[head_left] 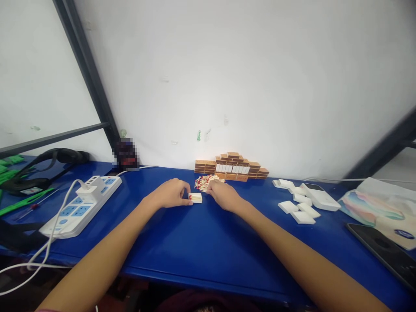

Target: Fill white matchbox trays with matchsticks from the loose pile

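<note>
My left hand grips the left end of a small white matchbox tray between thumb and fingers, close to the blue table top. A few matches with red heads lie in the tray. My right hand reaches the near right side of a loose pile of red-headed matches, its fingers bent together at the pile. Whether a match is between those fingertips is hidden. Right behind the pile, brown matchboxes are stacked in steps against the wall, with some pale pieces standing among them.
On the right are several white trays, a white device, a plastic packet and a black phone. A white power strip with cables, a black headband and green tools lie left. The blue table ends near me.
</note>
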Demonstrator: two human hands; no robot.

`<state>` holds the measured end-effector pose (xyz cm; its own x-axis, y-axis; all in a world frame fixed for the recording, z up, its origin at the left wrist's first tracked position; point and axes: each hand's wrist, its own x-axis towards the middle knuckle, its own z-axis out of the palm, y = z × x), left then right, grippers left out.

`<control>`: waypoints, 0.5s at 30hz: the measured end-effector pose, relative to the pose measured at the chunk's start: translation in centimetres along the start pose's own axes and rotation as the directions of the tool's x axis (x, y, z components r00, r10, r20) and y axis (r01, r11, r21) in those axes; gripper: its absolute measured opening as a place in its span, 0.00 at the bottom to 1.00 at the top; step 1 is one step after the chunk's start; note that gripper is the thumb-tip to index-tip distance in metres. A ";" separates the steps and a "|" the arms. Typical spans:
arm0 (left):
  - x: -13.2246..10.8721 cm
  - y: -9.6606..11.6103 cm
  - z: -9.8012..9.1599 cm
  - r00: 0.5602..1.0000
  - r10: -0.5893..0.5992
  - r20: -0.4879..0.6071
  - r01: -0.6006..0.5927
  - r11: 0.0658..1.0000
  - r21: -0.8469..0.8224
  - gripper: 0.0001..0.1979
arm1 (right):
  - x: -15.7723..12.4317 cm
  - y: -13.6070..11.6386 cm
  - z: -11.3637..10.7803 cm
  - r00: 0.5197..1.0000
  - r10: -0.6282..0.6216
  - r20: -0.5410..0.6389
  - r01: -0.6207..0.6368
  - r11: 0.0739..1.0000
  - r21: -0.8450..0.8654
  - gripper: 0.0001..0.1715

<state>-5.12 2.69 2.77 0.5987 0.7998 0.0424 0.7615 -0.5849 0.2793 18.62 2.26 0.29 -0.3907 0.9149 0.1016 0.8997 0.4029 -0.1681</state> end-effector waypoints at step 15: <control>0.4 2.1 2.0 0.991 0.130 -0.011 -0.131 0.991 -0.030 0.18 | -2.6 -0.7 0.4 0.982 -0.179 0.057 0.185 0.971 -0.150 0.08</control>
<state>-2.83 1.49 1.48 0.6901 0.7182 0.0887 0.6691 -0.6800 0.2998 18.96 -0.42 -0.29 -0.5557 0.8281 0.0744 0.8305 0.5570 0.0027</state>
